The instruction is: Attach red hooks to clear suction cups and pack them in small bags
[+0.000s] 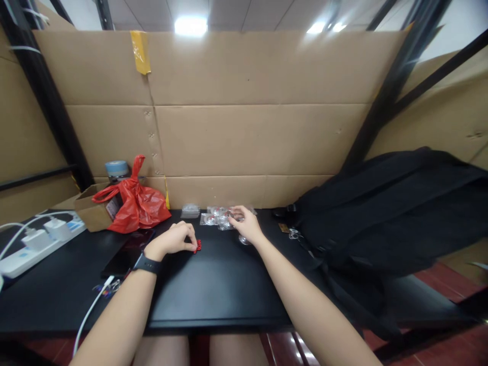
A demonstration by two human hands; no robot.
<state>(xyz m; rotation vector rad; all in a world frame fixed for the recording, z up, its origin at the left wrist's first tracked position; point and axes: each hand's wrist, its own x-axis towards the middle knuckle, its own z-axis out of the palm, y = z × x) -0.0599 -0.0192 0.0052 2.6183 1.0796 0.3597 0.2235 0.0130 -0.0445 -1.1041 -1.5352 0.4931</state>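
My left hand (177, 239), with a dark watch on its wrist, rests low over the black tabletop (213, 290). Its thumb and fingertips are pinched together on a small red piece (198, 246). Toward the back, my right hand (247, 225) reaches over a cluster of small clear plastic packets (218, 217). Thumb and forefinger curl around one packet there, partly covered by the hand. Under the right palm lies a small round clear item (244, 240). A stack of clear flat pieces (190, 211) sits left of the packets.
A red plastic bag (139, 206) stands beside a small cardboard box (93, 208) at the left. Nearby are a dark tablet or phone (127, 251) with a white cable and a white power strip (41, 246). A black backpack (396, 213) fills the right; cardboard (244, 137) walls the back.
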